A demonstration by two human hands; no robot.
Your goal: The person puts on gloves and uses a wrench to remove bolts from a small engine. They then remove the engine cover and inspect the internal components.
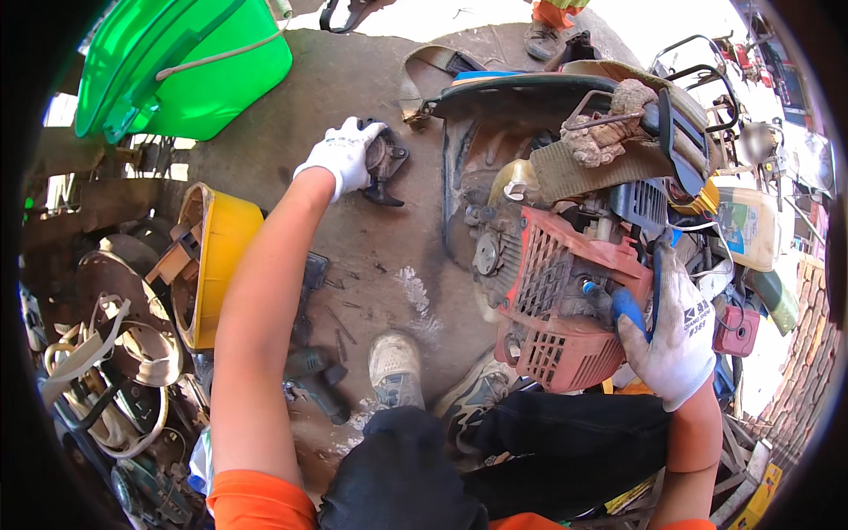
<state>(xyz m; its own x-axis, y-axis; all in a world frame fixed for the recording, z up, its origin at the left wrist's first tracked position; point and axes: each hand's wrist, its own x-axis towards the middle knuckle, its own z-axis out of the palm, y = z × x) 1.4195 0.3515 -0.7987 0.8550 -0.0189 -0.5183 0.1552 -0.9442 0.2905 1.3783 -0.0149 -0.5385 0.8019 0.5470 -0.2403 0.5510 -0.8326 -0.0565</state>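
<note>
My left hand (343, 161), in a white glove, reaches forward over the concrete floor. Its fingers close round a dark, roundish machine part (383, 159) with a curved black lever; its exact kind is unclear. At the right, my gloved right hand (664, 331) grips the side of a small engine (565, 309) with a dusty red slotted cover. The blue-tipped thumb presses on the cover, while the fingers reach along its far edge. The engine leans tilted against a backpack-style frame (521, 88) with wide straps.
A bright green bin (185, 71) stands at the far left. Nearer lies a yellow bucket (231, 265) holding brown blocks, beside piled hoses and scrap. A dark green power tool (318, 384) lies by my shoe (395, 367). Another person's foot (542, 40) is at the top.
</note>
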